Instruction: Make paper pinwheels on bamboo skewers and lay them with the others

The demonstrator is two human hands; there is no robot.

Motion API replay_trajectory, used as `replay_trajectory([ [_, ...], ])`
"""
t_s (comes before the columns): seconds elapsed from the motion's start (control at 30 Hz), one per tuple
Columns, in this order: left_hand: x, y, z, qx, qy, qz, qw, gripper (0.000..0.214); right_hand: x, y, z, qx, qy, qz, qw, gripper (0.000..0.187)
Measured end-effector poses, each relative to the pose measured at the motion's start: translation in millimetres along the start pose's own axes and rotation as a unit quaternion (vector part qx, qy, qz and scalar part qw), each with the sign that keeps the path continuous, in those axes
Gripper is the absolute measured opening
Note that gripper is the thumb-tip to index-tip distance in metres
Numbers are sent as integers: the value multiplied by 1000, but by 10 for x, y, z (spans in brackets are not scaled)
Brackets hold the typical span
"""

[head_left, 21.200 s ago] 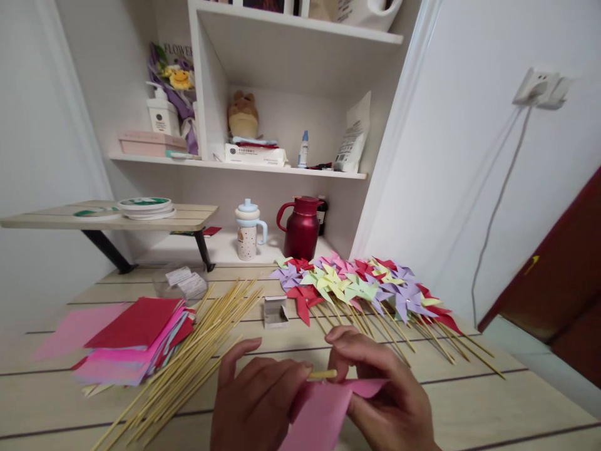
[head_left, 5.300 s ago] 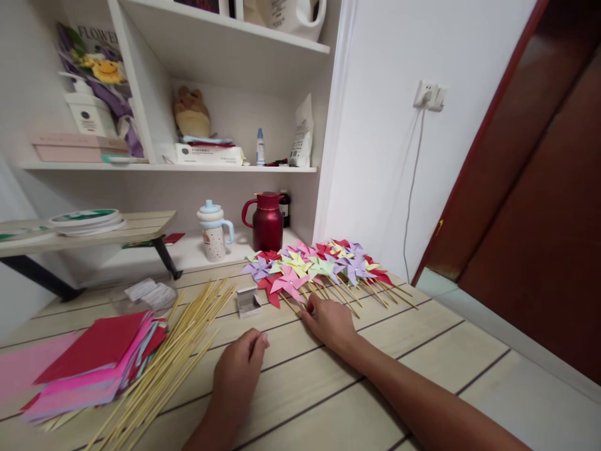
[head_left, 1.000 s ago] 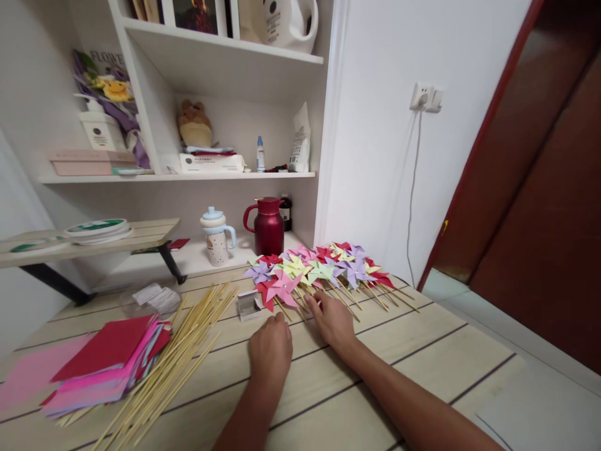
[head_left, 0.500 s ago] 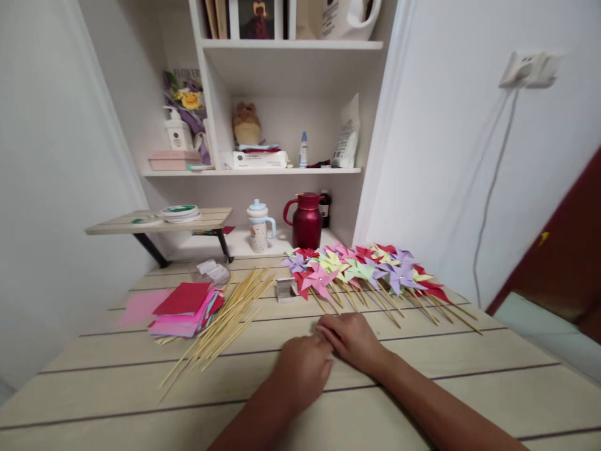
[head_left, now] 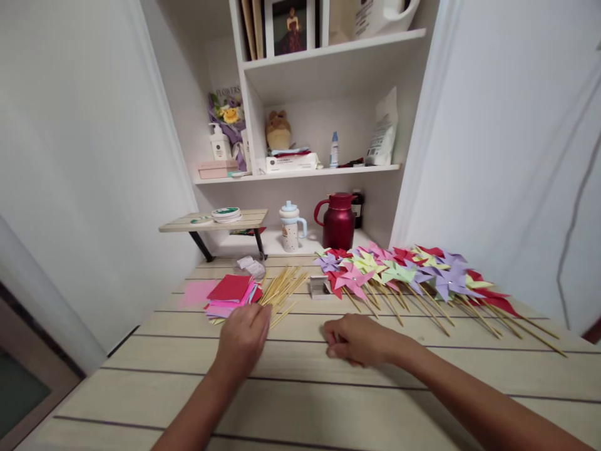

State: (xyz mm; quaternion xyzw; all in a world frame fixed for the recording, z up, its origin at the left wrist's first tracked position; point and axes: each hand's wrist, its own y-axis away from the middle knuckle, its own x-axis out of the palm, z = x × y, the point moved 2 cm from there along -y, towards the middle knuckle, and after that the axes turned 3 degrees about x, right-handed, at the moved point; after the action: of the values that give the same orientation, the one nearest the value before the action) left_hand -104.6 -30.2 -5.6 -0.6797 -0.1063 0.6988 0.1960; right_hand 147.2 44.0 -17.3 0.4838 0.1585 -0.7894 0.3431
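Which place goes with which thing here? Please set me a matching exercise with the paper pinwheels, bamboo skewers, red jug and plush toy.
Things:
1. paper pinwheels
2. bamboo skewers
3. red jug
4. plush toy

Places:
A. up on the white shelf
B. just ahead of the left hand, right of the paper stack
C. on the right of the table, beyond the right hand
D. on the low ledge, beside the lidded cup

Pairs: 1-C, 2-B, 3-D, 4-A.
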Motion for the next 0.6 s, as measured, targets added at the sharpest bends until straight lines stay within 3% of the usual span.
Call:
replay_trajectory([
  [0.1,-103,-157,452,-48,-17,-34,998,41,107,-80,149,-9,-49,46,998,8],
  [0.27,3,-283,1130,-94,-27,-6,995,44,251,-148,201,-5,-94,-29,995,12],
  [0.37,119,-255,1253,-84,-24,30,996,47,298,-137,133,-5,-124,-42,991,13],
  [0.6,157,-259,1184,-47,4,87,995,42,338,-145,36,-9,-165,-40,985,15],
])
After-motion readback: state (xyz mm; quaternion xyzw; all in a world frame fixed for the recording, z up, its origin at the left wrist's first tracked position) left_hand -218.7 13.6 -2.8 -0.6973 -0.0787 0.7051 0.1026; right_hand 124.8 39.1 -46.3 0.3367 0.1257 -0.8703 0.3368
